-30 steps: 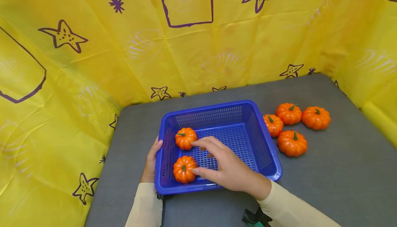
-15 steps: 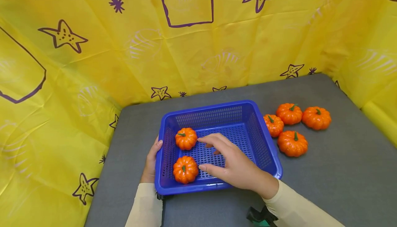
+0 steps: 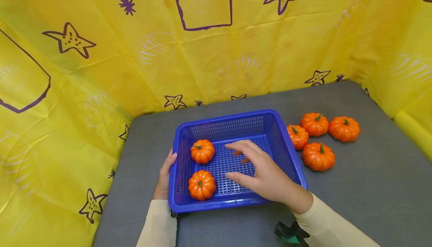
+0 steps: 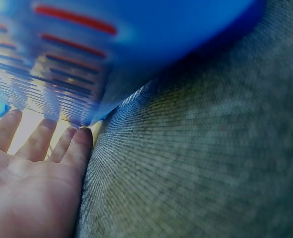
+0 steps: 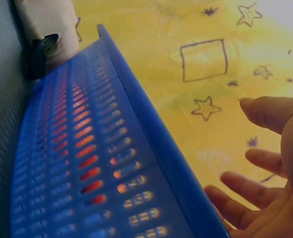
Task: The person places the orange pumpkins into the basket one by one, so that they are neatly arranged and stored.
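A blue plastic basket (image 3: 233, 203) with slotted walls stands on the grey table. Two orange toy pumpkins are in its left half: a rear pumpkin (image 3: 202, 151) and a front pumpkin (image 3: 201, 185), both with green stems. My left hand (image 3: 165, 174) rests against the basket's left outer side. In the left wrist view its fairly straight fingers (image 4: 34, 141) touch the slotted wall; the thumb is out of that view. Over the basket's right half hovers my right hand (image 3: 266, 175), fingers spread and nothing between them, apart from both pumpkins.
Right of the basket lie several more pumpkins (image 3: 318, 157), the nearest close to its right wall. Yellow cloth (image 3: 216, 63) with starfish drawings hangs behind and at both sides. The grey tabletop (image 3: 378, 187) extends to the right. A black strap piece (image 3: 287, 230) is under my right forearm.
My right hand has drawn back to the right, away from the two pumpkins in the basket. The left hand, basket and pumpkins stay where they were.
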The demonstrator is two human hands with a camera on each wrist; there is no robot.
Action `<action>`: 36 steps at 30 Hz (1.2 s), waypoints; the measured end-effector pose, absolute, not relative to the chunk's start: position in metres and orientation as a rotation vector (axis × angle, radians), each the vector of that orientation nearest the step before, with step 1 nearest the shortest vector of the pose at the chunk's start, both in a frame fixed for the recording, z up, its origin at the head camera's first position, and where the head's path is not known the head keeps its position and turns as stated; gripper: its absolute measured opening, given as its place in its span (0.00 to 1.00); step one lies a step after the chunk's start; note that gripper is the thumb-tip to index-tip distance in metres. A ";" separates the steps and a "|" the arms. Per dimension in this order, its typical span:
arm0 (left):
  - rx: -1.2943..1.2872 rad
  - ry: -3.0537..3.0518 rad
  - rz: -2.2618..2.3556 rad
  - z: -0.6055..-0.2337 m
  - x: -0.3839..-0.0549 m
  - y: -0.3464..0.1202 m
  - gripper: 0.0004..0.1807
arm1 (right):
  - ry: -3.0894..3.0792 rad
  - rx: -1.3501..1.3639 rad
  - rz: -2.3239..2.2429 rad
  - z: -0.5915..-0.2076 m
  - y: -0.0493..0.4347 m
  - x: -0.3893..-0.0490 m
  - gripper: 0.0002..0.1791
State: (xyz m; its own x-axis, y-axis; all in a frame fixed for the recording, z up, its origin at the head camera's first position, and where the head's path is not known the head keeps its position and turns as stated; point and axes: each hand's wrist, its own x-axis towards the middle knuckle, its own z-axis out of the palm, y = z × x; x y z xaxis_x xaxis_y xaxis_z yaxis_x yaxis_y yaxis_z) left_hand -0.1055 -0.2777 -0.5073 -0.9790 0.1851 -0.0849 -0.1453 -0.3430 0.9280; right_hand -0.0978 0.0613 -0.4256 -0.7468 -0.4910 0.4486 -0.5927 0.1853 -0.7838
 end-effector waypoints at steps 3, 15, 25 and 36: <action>0.050 1.664 2.423 -0.507 -0.105 -0.277 0.36 | -2.335 1.062 1.608 -0.426 0.066 -0.101 0.34; 0.041 1.686 2.414 -0.505 -0.105 -0.277 0.36 | -2.314 0.951 1.645 -0.421 0.085 -0.112 0.34; 0.074 1.675 2.424 -0.506 -0.106 -0.277 0.36 | -2.318 0.815 1.659 -0.411 0.107 -0.120 0.34; 0.054 1.687 2.408 -0.505 -0.105 -0.278 0.36 | -2.261 0.718 1.672 -0.408 0.129 -0.129 0.37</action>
